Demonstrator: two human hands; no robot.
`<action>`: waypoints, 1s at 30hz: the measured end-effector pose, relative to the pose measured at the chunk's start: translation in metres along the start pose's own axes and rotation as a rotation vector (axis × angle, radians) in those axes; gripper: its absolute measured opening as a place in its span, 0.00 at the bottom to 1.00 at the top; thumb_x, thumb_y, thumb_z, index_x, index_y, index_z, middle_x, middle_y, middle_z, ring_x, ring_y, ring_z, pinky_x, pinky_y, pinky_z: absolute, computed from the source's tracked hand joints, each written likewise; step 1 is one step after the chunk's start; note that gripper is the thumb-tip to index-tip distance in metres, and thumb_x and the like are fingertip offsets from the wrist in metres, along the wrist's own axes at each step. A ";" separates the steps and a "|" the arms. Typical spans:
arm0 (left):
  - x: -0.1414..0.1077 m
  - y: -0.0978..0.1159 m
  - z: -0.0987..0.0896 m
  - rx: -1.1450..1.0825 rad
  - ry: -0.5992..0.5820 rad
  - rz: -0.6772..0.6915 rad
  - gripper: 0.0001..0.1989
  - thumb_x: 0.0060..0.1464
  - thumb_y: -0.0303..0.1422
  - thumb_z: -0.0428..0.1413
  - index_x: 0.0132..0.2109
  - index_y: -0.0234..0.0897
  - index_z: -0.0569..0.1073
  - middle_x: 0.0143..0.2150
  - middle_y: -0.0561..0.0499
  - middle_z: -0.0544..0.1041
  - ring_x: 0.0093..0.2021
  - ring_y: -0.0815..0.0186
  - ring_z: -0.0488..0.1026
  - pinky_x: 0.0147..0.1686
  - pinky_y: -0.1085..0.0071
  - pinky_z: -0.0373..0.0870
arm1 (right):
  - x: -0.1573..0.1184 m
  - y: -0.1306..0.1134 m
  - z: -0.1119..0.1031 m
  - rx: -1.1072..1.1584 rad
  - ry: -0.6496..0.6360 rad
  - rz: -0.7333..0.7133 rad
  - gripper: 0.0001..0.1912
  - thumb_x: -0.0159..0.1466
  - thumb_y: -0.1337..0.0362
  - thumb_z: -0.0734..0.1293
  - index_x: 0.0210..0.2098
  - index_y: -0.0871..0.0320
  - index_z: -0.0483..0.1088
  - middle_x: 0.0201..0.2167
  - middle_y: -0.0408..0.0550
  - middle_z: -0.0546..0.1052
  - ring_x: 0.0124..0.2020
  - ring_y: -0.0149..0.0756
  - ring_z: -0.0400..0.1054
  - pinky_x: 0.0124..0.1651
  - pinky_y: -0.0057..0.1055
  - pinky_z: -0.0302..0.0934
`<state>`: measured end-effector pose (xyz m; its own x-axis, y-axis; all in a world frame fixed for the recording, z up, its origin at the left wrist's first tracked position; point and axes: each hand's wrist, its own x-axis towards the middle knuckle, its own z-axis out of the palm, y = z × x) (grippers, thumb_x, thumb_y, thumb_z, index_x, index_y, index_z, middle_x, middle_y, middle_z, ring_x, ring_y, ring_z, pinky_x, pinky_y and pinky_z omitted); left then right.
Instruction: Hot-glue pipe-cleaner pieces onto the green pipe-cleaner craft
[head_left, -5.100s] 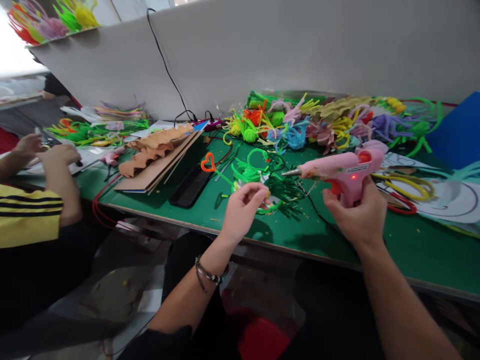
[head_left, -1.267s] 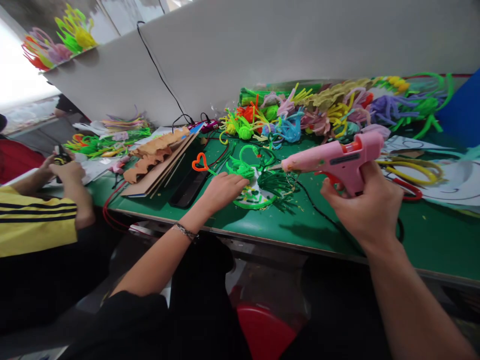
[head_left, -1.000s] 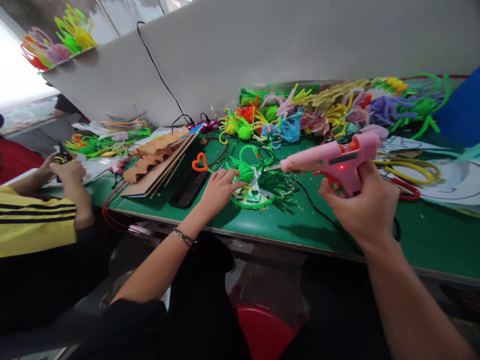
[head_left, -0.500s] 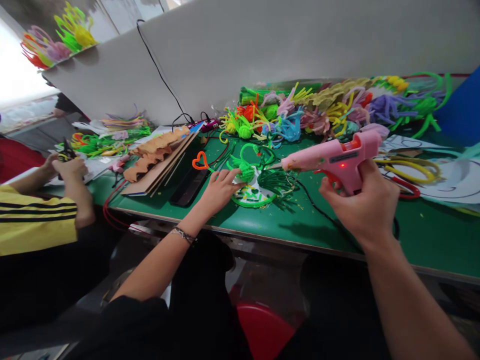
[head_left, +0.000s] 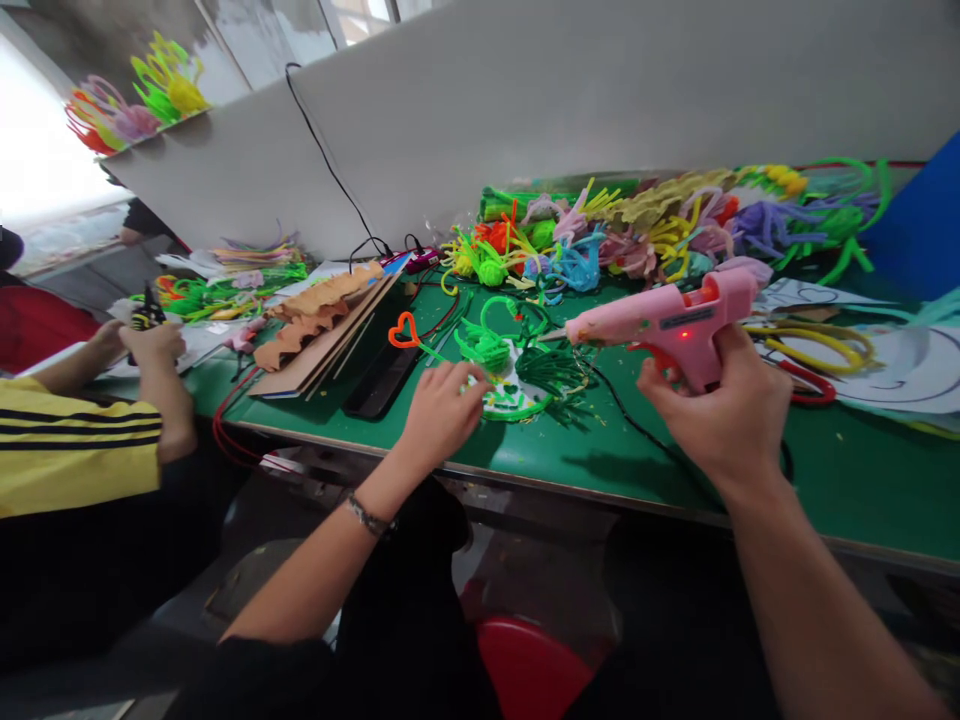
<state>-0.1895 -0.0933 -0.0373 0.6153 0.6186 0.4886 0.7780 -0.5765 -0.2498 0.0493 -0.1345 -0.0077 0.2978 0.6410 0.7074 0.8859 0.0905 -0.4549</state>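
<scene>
My right hand (head_left: 739, 410) is wrapped round the grip of a pink hot glue gun (head_left: 667, 325) with a lit red light. Its metal nozzle points left, just over dark green bristly strands (head_left: 555, 370). These strands lie on a white disc (head_left: 517, 400) with a green fuzzy rim and small green and yellow bits. A bright green swan-like shape of pipe cleaner (head_left: 484, 348) stands at the disc's back left. By the disc's left edge is my left hand (head_left: 442, 410), its fingers bent and fingertips close together; anything between them is hidden.
An orange pipe-cleaner heart (head_left: 403, 330) on a green stem is left of the disc. Nearby lie a black phone (head_left: 382, 380), stacked cardboard (head_left: 330, 345) and red-handled scissors (head_left: 810, 385). Coloured pipe-cleaner bundles (head_left: 577, 260) line the wall. A co-worker's hands (head_left: 154, 340) hold pliers at left.
My left hand has come off the green swan-like shape and drawn back toward me, its fingers more bent. The glue gun stays almost in place. The whole view has shifted slightly.
</scene>
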 end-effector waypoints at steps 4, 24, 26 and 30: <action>-0.015 0.029 -0.002 -0.042 -0.114 0.051 0.11 0.55 0.30 0.50 0.45 0.39 0.70 0.40 0.50 0.74 0.36 0.64 0.71 0.32 0.70 0.63 | 0.000 0.000 0.000 0.042 0.010 0.033 0.10 0.48 0.59 0.63 0.29 0.56 0.65 0.15 0.40 0.64 0.16 0.31 0.57 0.24 0.29 0.55; -0.027 0.006 0.001 -0.225 -0.287 -0.116 0.10 0.58 0.30 0.45 0.42 0.37 0.69 0.43 0.48 0.73 0.41 0.64 0.72 0.36 0.71 0.72 | 0.013 0.008 -0.003 0.183 0.081 0.383 0.12 0.41 0.58 0.65 0.21 0.55 0.57 0.15 0.37 0.57 0.17 0.26 0.49 0.22 0.28 0.52; -0.030 -0.003 0.002 -0.250 -0.268 -0.099 0.10 0.58 0.30 0.45 0.42 0.36 0.69 0.43 0.47 0.73 0.41 0.64 0.73 0.35 0.70 0.72 | 0.014 0.008 -0.005 0.204 0.085 0.432 0.13 0.40 0.59 0.65 0.21 0.55 0.57 0.16 0.37 0.57 0.17 0.25 0.48 0.21 0.28 0.51; -0.032 -0.020 0.007 -0.345 -0.240 -0.068 0.10 0.57 0.30 0.44 0.42 0.35 0.68 0.44 0.46 0.71 0.42 0.64 0.72 0.38 0.68 0.72 | 0.014 0.010 -0.004 0.233 0.102 0.443 0.13 0.39 0.59 0.65 0.22 0.56 0.58 0.17 0.38 0.59 0.18 0.25 0.49 0.21 0.28 0.50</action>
<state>-0.2244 -0.0979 -0.0538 0.6079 0.7446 0.2756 0.7548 -0.6497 0.0904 0.0633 -0.1279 -0.0003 0.6704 0.5799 0.4629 0.5673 0.0014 -0.8235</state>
